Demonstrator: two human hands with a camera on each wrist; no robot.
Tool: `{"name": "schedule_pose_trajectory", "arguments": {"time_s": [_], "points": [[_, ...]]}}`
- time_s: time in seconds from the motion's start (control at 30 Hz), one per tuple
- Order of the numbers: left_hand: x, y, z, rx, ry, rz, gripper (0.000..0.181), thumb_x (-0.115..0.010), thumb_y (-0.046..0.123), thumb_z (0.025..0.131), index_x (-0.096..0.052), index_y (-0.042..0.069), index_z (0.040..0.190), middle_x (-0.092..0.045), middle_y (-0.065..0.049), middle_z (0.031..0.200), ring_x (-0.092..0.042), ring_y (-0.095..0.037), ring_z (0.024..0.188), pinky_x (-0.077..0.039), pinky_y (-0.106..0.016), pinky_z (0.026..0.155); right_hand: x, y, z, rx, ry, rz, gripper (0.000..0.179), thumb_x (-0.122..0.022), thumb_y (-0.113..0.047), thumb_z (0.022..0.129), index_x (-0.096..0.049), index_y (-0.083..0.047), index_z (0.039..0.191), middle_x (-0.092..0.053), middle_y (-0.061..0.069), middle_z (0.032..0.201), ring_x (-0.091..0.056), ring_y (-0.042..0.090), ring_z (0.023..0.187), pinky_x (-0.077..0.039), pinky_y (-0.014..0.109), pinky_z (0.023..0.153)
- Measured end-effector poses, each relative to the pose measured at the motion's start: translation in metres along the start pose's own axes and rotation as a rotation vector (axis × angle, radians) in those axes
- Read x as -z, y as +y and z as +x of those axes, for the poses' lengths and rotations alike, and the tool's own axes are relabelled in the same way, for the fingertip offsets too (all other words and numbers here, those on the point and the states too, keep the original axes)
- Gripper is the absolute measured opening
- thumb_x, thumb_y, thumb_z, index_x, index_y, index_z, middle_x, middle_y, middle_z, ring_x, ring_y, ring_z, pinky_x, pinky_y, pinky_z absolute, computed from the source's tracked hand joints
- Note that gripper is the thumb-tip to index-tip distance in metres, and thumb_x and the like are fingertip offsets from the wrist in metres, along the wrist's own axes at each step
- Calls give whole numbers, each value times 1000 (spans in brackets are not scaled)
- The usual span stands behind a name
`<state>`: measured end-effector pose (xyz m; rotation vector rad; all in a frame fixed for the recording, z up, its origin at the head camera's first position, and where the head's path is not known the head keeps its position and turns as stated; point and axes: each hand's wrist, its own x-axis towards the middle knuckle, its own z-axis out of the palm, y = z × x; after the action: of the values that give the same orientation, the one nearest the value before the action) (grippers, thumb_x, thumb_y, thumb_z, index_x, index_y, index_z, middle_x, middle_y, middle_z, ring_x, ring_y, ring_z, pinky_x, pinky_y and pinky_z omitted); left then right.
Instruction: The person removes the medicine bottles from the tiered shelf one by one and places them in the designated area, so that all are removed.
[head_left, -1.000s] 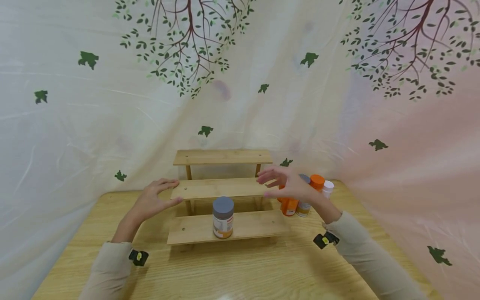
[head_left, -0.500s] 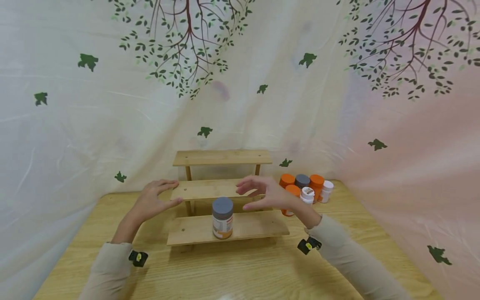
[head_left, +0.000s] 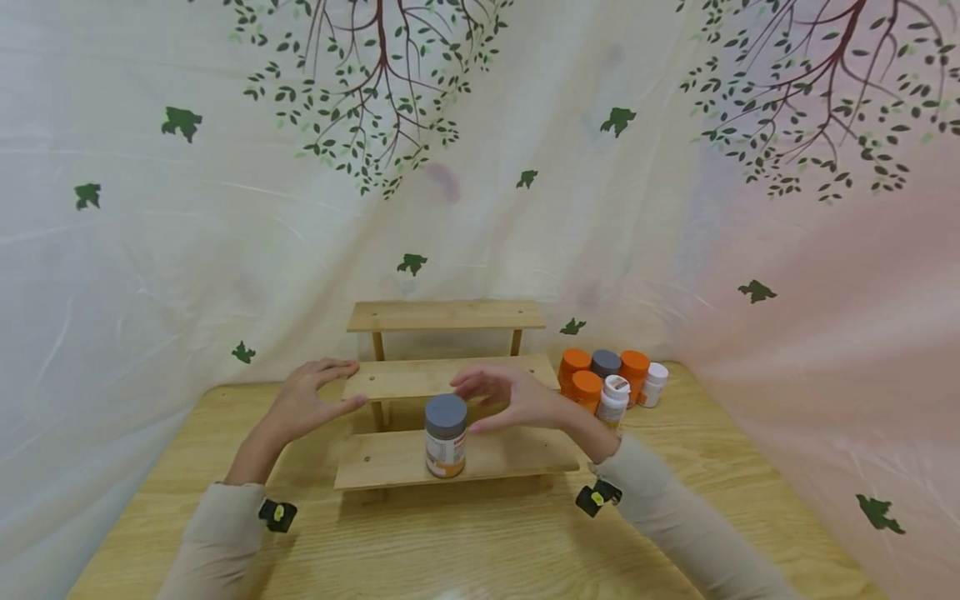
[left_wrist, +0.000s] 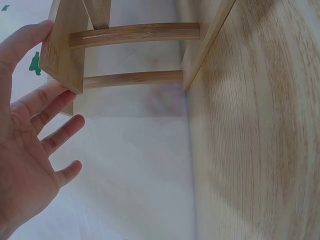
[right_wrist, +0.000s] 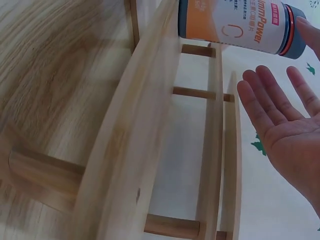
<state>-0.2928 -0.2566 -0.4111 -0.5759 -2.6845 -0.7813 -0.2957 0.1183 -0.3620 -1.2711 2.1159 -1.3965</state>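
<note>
A three-tier wooden rack (head_left: 420,380) stands on the table in the head view. On its lowest board sits an upright supplement bottle (head_left: 446,446) with a grey cap and a white-and-orange label. My left hand (head_left: 302,402) spans the left end of the middle board; in the left wrist view, thumb and fingertips pinch its opposite edges. Just right of the bottle is my right hand (head_left: 525,402), its fingers reaching behind the cap and its thumb in front. From the right wrist, the thumb (right_wrist: 309,34) overlaps the cap, while the other fingers are spread away from the bottle.
Several bottles with orange (head_left: 585,385), grey (head_left: 605,362) and white caps (head_left: 656,372) cluster on the wooden table (head_left: 450,550) right of the rack. A pale curtain (head_left: 300,208) printed with leaves and branches hangs behind, close to the rack's back.
My right hand has moved left and slightly down, from in front of the clustered bottles to the grey-capped bottle on the lowest board. The left hand has kept its place on the rack.
</note>
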Motion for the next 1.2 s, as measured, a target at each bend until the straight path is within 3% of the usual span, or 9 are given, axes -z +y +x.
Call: {"name": "schedule_pose_trajectory", "arguments": {"time_s": [0.2, 0.5, 0.77, 1.2], "points": [[0, 1, 0, 6, -6, -5, 65, -77, 40, 90, -60, 7, 143, -57, -17, 146, -45, -44, 137, -28, -67, 114, -7, 2, 4, 2, -16, 51, 65, -82, -2, 84, -52, 4, 141, -63, 22, 134, -64, 32, 122, -58, 40, 98], [0, 2, 0, 21, -7, -8, 66, -76, 43, 90, -60, 7, 143, -56, -17, 147, -45, -44, 137, -28, -67, 115, -12, 5, 9, -15, -67, 127, 67, -81, 1, 84, -50, 2, 144, -60, 21, 137, -63, 22, 122, -56, 40, 101], [0, 2, -2, 25, -7, -19, 65, -77, 41, 90, -60, 7, 143, -56, -17, 146, -45, -44, 137, -28, -67, 114, -14, 8, 11, -18, -108, 157, 66, -81, -2, 85, -51, -4, 144, -59, 20, 138, -63, 18, 122, -56, 42, 101], [-1, 0, -2, 38, -9, -30, 66, -77, 43, 90, -59, 9, 144, -56, -16, 147, -45, -43, 137, -30, -67, 113, -17, 12, 14, -8, -143, 197, 63, -77, 4, 86, -49, 3, 142, -57, 24, 136, -62, 15, 119, -55, 42, 102]]}}
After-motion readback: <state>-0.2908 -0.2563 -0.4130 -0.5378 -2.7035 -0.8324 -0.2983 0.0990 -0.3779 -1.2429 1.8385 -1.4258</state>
